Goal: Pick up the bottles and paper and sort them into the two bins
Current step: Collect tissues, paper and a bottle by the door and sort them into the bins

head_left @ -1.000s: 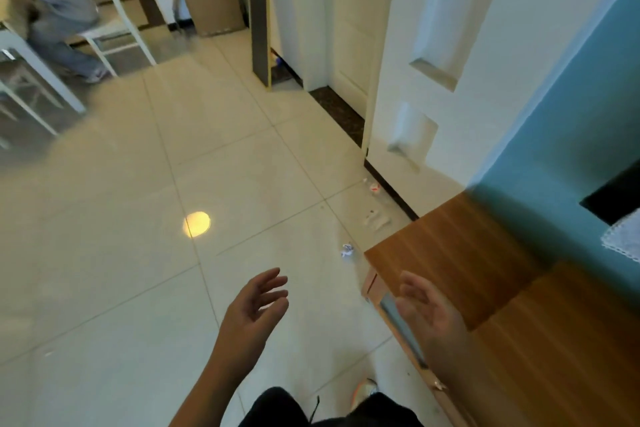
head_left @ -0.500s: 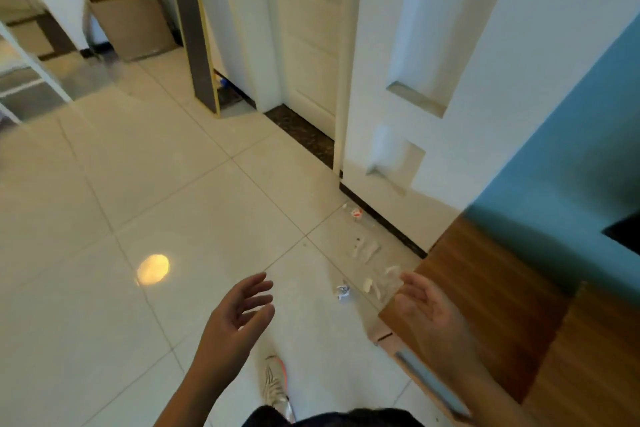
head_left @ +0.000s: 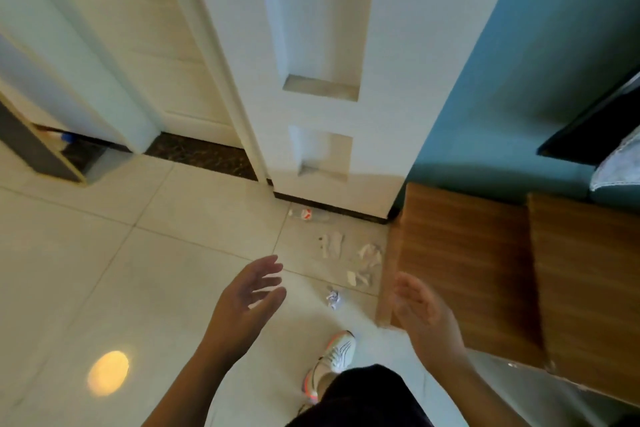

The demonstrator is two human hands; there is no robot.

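A clear plastic bottle (head_left: 307, 214) with a red label lies on the floor tiles by the white wall's dark skirting. Below it lie white paper scraps (head_left: 331, 244), more torn scraps (head_left: 369, 255) beside the wooden cabinet, and a small crumpled paper ball (head_left: 333, 298). My left hand (head_left: 246, 302) is open, fingers spread, left of the paper ball and above the floor. My right hand (head_left: 420, 317) is open too, palm facing left, in front of the cabinet's corner. Neither hand touches anything. No bin is in view.
A wooden cabinet (head_left: 464, 267) stands on the right against a teal wall (head_left: 512, 87). A white door (head_left: 145, 45) and a white wall with recesses (head_left: 322, 114) rise ahead. My white shoe (head_left: 334, 357) steps forward on the tiles. Another bottle (head_left: 65, 140) lies under a shelf at left.
I have walked and turned toward the litter by the wall; the bottle and papers now sit closer and more central. Both hands stay open and have lifted slightly.
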